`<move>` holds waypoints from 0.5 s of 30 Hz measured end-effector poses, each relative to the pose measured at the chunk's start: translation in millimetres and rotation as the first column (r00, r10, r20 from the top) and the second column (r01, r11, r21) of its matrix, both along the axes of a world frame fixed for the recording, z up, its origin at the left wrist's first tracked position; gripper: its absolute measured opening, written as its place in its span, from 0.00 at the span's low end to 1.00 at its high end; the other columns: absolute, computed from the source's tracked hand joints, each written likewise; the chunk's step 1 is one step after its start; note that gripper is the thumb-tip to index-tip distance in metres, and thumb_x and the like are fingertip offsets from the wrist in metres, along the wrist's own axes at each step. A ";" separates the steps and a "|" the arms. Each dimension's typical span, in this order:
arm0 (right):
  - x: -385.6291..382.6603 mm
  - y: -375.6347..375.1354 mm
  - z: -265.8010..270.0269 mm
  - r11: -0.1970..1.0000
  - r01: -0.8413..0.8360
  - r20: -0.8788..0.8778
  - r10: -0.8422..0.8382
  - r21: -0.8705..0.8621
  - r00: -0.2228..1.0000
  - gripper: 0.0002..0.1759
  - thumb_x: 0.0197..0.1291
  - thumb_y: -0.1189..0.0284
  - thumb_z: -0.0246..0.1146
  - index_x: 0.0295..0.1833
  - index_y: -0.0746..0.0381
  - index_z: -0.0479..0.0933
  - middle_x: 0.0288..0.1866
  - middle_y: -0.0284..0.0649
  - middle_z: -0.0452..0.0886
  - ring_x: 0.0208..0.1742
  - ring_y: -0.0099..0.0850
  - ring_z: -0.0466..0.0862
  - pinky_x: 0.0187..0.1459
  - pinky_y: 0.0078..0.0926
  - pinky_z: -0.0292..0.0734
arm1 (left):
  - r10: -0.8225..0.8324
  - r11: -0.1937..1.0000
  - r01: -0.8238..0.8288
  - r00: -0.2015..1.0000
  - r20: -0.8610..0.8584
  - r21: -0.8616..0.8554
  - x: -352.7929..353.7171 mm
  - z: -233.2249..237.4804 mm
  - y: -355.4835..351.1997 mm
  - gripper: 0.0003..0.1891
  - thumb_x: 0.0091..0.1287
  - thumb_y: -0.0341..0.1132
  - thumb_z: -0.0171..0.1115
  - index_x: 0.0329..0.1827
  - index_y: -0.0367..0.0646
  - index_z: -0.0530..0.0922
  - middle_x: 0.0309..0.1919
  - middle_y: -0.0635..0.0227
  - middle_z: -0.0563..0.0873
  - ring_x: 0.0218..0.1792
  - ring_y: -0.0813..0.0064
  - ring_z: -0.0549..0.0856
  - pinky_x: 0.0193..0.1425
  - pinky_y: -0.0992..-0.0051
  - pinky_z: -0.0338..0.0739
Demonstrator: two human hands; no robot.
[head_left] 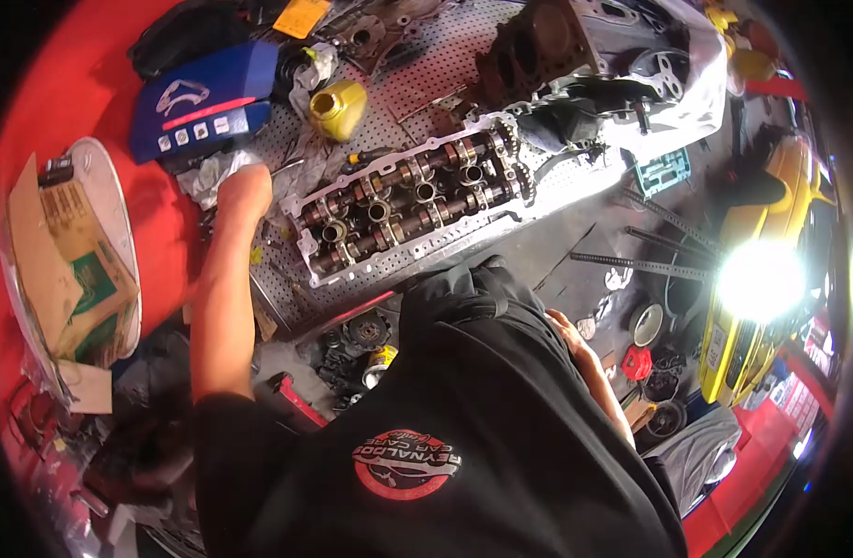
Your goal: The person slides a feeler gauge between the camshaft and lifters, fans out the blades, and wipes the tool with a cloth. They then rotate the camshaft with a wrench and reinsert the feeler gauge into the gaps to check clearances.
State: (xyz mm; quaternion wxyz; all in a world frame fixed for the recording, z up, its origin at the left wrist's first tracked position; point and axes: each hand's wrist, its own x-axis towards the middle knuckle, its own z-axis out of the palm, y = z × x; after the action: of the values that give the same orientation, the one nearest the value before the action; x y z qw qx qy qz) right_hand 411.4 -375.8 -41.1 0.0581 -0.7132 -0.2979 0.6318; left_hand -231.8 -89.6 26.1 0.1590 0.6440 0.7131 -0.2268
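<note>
A cylinder head with its two camshafts exposed lies on a perforated metal workbench in front of me. My left hand reaches to the bench's left edge, beside the head's left end and next to a crumpled white rag. Its fingers are turned away, so its grip is hidden. A screwdriver lies just past the head. My right hand rests low against my black shirt at the hip, with nothing seen in it.
A yellow jug, a blue cover and an engine block crowd the far bench. A cardboard box sits left. Loose parts lie under the bench. A teal socket case and a yellow car are right.
</note>
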 end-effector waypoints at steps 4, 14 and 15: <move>-19.7 70.1 59.4 0.836 -0.530 -0.066 0.542 0.140 0.838 0.33 0.65 0.49 0.59 0.64 0.64 0.76 0.65 0.52 0.76 0.69 0.41 0.73 0.68 0.36 0.66 | 0.143 0.984 -0.158 0.977 0.161 0.086 -11.8 32.4 -41.7 0.12 0.63 0.26 0.52 0.42 0.32 0.83 0.44 0.39 0.84 0.49 0.43 0.84 0.52 0.54 0.79; -193.0 198.1 166.1 -0.292 -0.758 0.718 0.622 0.583 0.312 0.30 0.56 0.65 0.68 0.66 0.56 0.72 0.63 0.45 0.74 0.70 0.46 0.68 0.71 0.52 0.60 | 0.288 0.913 -0.394 0.802 0.523 0.102 247.9 106.5 -177.0 0.09 0.62 0.32 0.62 0.43 0.43 0.82 0.38 0.52 0.86 0.39 0.49 0.85 0.45 0.55 0.79; -194.8 202.6 158.3 -0.403 -0.711 0.759 0.587 0.576 0.282 0.27 0.56 0.65 0.66 0.63 0.56 0.75 0.59 0.44 0.78 0.66 0.44 0.74 0.69 0.49 0.64 | 0.217 0.937 -0.327 0.816 0.535 0.119 277.2 104.1 -184.8 0.12 0.61 0.33 0.64 0.47 0.44 0.82 0.41 0.55 0.87 0.40 0.53 0.86 0.47 0.57 0.80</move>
State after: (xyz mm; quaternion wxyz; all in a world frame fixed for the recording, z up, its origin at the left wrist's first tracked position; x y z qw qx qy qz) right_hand 216.6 -173.2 117.1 0.0579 -0.2096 -0.9619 0.1655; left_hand 45.4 -274.4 130.2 0.3070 0.5846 0.7491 0.0533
